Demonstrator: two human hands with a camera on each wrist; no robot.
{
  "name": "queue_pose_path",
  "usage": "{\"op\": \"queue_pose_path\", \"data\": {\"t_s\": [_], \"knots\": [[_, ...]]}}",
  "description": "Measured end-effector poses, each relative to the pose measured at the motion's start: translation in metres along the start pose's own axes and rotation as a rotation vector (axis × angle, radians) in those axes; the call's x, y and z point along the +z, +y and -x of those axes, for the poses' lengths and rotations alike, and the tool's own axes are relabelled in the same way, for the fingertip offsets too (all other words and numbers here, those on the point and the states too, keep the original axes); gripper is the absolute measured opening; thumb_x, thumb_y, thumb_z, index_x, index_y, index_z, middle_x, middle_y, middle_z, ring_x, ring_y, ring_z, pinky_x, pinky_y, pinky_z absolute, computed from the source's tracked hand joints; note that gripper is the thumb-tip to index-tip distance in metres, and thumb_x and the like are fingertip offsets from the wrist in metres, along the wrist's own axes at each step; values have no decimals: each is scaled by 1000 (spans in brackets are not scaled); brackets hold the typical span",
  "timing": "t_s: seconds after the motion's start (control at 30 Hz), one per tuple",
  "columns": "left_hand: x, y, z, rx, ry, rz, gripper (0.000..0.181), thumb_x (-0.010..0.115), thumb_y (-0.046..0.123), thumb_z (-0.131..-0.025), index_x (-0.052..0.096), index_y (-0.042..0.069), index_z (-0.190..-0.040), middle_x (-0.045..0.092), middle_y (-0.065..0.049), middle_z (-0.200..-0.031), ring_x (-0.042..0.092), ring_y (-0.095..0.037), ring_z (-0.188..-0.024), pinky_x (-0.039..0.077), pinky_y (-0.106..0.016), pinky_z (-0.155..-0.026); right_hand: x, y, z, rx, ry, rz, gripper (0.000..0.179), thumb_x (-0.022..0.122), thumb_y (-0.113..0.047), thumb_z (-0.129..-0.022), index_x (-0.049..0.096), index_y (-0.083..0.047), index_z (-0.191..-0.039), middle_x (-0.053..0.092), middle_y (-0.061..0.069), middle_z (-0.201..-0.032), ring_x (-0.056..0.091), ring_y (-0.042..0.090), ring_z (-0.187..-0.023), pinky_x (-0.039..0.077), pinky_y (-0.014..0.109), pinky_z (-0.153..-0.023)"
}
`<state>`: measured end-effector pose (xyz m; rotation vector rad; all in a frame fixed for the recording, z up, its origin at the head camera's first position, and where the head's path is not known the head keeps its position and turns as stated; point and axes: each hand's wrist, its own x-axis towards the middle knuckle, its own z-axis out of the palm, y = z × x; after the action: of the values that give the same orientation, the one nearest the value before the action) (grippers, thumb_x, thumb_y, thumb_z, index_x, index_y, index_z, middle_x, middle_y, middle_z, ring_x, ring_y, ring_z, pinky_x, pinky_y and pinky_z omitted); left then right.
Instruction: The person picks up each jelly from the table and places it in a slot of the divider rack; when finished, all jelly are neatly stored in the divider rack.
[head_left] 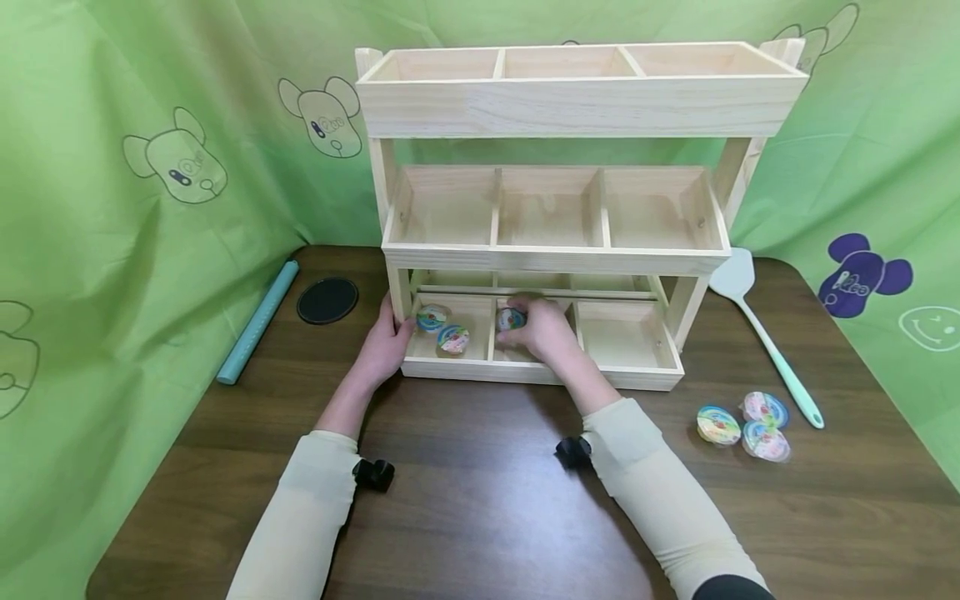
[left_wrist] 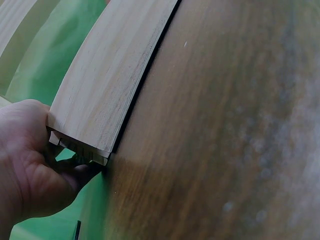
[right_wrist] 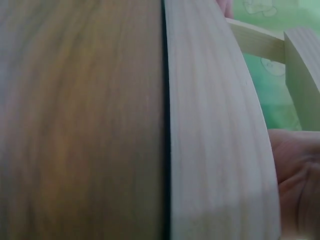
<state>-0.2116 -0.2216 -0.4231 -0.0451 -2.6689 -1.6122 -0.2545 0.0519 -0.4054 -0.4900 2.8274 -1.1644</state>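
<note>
In bottom tray, middle compartment: small cup, pinched by fingers of right hand. At tray's 9 o'clock end: left hand, curled round wood. Risk, judged from tight space: cup tipping or catching on divider at 9 o'clock, from crooked release; wooden rack sliding, from slack left hold. At 9 o'clock, left compartment: two more cups. Farther at 9: black disc, blue roll. At 3 to 4 o'clock: pale spatula, three cups. Underneath: brown wood-grain table. At 12 o'clock: creased green cloth.
</note>
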Motion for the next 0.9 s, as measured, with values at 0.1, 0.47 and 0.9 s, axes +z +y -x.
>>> {"op": "queue_pose_path", "data": {"t_s": [0.1,0.47,0.9], "knots": [[0,-1,0,0,-1,8,71,44,20,-108,0,12,-163,27,-26,-160,34,-37,-143,26,-52,-117,-5,-2,3,1,-11,15,66,90,-18,-75,63,1,-132,69,17,-119,64,32,-104,51,43,-94],[1,1,-1,-5,3,7,71,44,20,-108,1,12,-163,29,-27,-159,38,-39,-140,29,-51,-116,-7,-3,5,35,-5,5,52,83,-3,-78,65,2,-127,69,19,-114,64,33,-101,52,44,-92],[0,1,0,5,-5,36,70,44,17,-107,2,10,-163,31,-30,-157,40,-40,-139,30,-52,-115,-21,-2,15,15,27,-12,55,85,-13,-80,64,3,-128,68,20,-118,64,35,-105,52,46,-93]]}}
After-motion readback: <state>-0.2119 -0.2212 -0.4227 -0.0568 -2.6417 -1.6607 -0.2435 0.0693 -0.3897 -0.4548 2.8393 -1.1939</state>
